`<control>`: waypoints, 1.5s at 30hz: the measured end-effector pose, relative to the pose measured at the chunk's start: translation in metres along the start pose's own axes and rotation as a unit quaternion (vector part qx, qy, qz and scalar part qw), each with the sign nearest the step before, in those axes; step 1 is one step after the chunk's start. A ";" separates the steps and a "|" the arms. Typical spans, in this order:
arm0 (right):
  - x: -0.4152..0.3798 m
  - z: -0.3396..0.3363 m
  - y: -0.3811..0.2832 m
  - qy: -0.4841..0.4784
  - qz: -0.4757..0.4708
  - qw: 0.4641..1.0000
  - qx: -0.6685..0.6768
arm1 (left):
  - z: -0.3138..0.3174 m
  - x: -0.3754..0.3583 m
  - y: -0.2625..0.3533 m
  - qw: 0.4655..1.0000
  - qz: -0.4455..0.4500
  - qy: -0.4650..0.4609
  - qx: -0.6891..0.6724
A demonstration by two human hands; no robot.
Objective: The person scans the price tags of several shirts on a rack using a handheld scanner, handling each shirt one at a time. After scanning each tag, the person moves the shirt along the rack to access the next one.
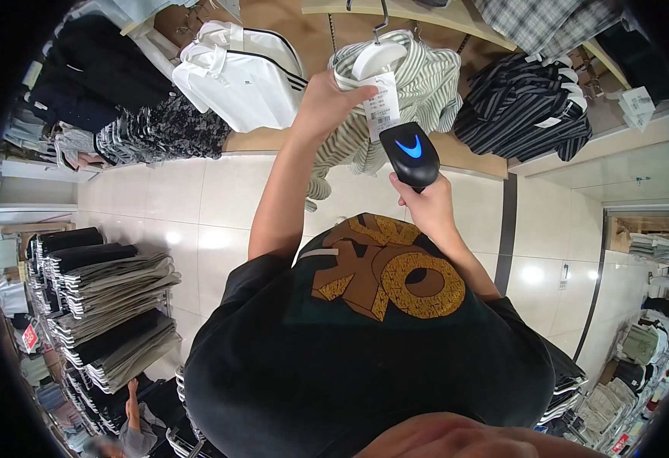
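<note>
Above floor tiles (231, 195), pinches tag (384, 111) with left hand (324, 104), apparently aims scanner (409, 156) gripped in right hand (431, 208), needing both steady.

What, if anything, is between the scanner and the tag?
Nothing visible. The scanner, in the right hand, is by the lower end of the tag; the left hand holds it from the side.

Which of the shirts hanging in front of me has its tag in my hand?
The pale green-and-white striped shirt; your left hand pinches its tag, unlike the white one or dark striped ones.
</note>
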State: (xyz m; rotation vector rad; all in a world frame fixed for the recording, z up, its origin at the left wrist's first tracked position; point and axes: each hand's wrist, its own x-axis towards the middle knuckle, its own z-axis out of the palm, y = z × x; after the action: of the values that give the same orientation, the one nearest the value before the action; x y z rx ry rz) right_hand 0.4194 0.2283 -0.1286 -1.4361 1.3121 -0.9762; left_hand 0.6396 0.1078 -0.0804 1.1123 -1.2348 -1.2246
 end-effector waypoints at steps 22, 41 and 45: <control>0.013 -0.009 0.030 0.218 -0.119 0.969 -0.010 | -0.049 -0.045 -0.043 0.951 -0.052 -0.157 0.263; 0.222 -0.078 0.152 0.183 -0.140 0.972 -0.041 | 0.026 0.161 -0.161 0.913 0.136 -0.115 0.368; 0.275 -0.098 0.186 0.157 -0.106 0.981 -0.045 | 0.044 0.205 -0.218 0.922 0.095 -0.076 0.367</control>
State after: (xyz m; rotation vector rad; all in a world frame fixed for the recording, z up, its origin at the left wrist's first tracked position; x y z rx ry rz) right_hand 0.3091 -0.0557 -0.2926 -1.5592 1.4651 -1.3427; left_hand 0.5759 -0.1060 -0.2847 1.3919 -1.9602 -0.7051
